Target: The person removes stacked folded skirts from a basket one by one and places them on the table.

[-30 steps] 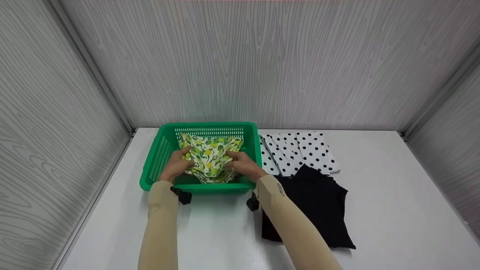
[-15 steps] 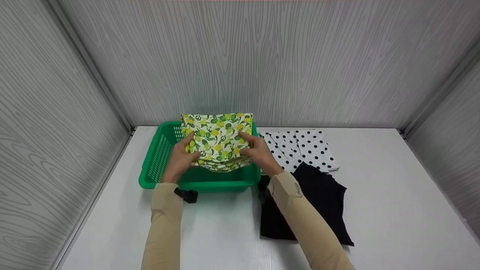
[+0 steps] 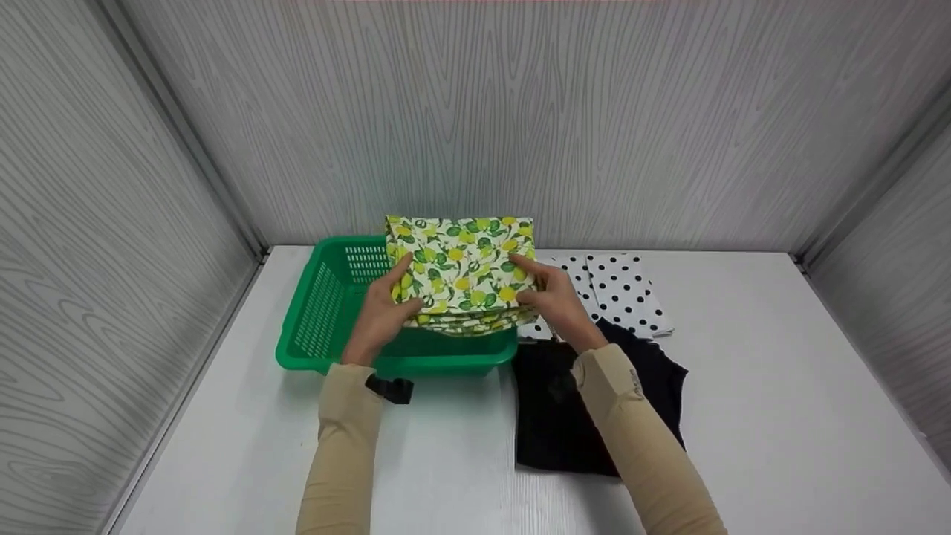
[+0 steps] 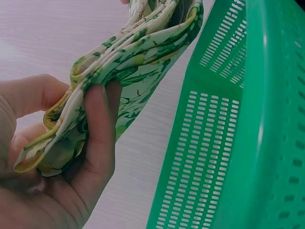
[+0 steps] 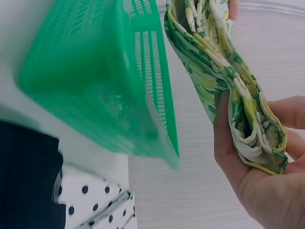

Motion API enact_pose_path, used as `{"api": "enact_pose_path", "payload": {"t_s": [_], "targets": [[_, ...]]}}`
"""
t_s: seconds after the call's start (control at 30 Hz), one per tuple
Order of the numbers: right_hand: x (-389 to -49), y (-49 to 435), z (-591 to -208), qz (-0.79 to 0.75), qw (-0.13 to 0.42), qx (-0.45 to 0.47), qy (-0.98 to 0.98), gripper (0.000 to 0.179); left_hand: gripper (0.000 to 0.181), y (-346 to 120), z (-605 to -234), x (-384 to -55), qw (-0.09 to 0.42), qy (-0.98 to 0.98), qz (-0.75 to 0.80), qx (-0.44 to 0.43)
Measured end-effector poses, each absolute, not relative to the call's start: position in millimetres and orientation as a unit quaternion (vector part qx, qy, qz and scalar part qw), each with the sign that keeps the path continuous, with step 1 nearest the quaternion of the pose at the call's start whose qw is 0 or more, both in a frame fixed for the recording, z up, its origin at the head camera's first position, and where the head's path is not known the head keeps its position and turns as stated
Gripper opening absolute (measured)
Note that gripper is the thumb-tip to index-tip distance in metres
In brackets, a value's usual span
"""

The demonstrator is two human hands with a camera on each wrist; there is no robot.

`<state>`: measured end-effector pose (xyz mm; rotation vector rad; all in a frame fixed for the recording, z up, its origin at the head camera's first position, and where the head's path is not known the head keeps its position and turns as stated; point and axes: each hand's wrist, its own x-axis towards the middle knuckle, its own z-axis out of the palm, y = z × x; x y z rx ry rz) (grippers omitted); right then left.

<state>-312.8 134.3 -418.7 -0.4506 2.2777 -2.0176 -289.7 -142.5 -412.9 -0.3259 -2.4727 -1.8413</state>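
Observation:
A folded lemon-print cloth (image 3: 464,264), white with yellow lemons and green leaves, is held up above the green basket (image 3: 394,365). My left hand (image 3: 380,316) pinches its left edge, thumb on the near face. On the opposite edge my right hand (image 3: 557,301) grips it the same way. Several folded layers of the cloth (image 4: 138,52) show edge-on in the left wrist view, between thumb and fingers. The right wrist view has the fingers of my right hand (image 5: 267,191) curled round the other end. Parts of the basket are hidden behind the cloth.
Right of the basket lies a folded white cloth with black dots (image 3: 624,293), partly covered by my right hand and the lemon-print cloth. A black cloth (image 3: 561,423) lies in front of it, partly under my right forearm. Grey wood-grain panels (image 3: 475,119) enclose the white table (image 3: 780,386).
Both hands have lifted the lemon-print cloth up out of the basket and moved it to the right. The basket and the other cloths have stayed in place.

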Motion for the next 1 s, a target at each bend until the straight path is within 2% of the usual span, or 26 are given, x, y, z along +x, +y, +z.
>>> {"api": "enact_pose_path", "payload": {"t_s": [0.3, 0.5, 1.0], "targets": [[-304.2, 157.6, -421.1, -0.669, 0.029, -0.147, 0.728, 0.068, 0.075, -120.1, -417.7, -285.9, 0.026, -0.789, -0.6, -0.125], [-298.3, 175.5, -420.8, -0.674, 0.017, -0.135, 0.726, 0.068, 0.074, -104.6, -417.6, -281.4, 0.011, -0.78, -0.612, -0.135], [-280.6, 221.8, -423.5, -0.664, -0.007, -0.122, 0.738, 0.066, 0.073, -65.2, -424.3, -275.4, 0.001, -0.757, -0.619, -0.209]]}}
